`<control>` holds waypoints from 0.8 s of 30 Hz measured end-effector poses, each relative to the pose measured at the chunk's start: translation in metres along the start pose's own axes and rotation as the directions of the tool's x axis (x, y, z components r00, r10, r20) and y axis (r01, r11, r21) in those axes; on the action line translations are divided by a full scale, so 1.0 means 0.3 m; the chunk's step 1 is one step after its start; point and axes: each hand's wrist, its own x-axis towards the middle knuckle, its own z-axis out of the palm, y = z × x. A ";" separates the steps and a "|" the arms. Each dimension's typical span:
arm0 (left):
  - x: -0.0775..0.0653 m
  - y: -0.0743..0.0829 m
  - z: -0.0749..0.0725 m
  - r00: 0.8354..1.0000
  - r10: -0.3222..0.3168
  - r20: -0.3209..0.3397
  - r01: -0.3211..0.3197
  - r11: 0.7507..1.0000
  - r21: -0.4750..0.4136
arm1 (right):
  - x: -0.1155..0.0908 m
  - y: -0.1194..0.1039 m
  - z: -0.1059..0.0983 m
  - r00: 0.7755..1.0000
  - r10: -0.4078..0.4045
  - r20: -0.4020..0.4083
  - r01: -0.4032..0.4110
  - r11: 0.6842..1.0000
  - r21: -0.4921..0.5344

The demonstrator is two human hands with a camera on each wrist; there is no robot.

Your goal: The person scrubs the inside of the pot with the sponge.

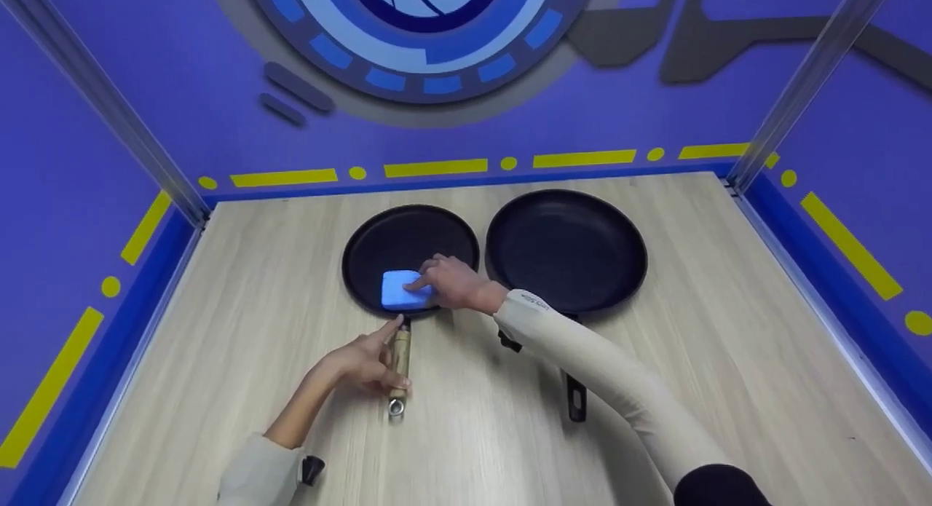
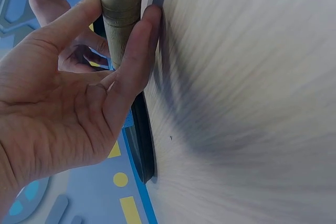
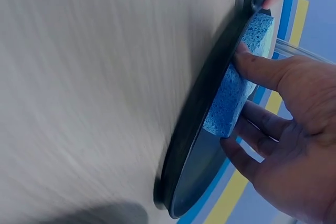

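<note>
A small black frying pan point(image 1: 408, 233) with a wooden handle point(image 1: 401, 353) lies flat on the table. My left hand point(image 1: 364, 360) holds that handle from the left side; in the left wrist view the thumb and fingers are on either side of the wood point(image 2: 122, 9). A blue sponge point(image 1: 397, 291) sits inside the pan near its front rim. My right hand point(image 1: 459, 282) grips the sponge, and in the right wrist view its thumb and fingers pinch the porous blue block point(image 3: 227, 100) against the pan's inner surface.
To the right lies a larger black frying pan point(image 1: 564, 247), its black handle point(image 1: 576, 400) pointing toward me and partly hidden under my right forearm. Blue printed walls point(image 1: 437, 138) enclose the light wooden table point(image 1: 262, 273) at the back and sides.
</note>
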 end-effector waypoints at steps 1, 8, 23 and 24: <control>0.000 -0.001 0.000 1.000 -0.002 -0.002 0.002 1.000 -0.003 | 0.001 0.003 0.000 1.000 -0.007 0.002 0.007 1.000 0.001; 0.000 -0.007 0.000 1.000 0.014 -0.006 -0.014 1.000 -0.006 | -0.005 0.024 0.003 0.998 -0.056 0.009 0.056 0.998 0.023; 0.003 -0.013 -0.002 0.999 0.050 0.001 -0.050 0.999 -0.018 | 0.007 0.042 -0.045 0.991 -0.062 0.120 0.051 0.994 0.095; 0.003 -0.013 -0.003 0.999 0.051 0.000 -0.051 0.999 -0.018 | 0.012 0.038 -0.048 0.990 -0.061 0.126 0.049 0.994 0.094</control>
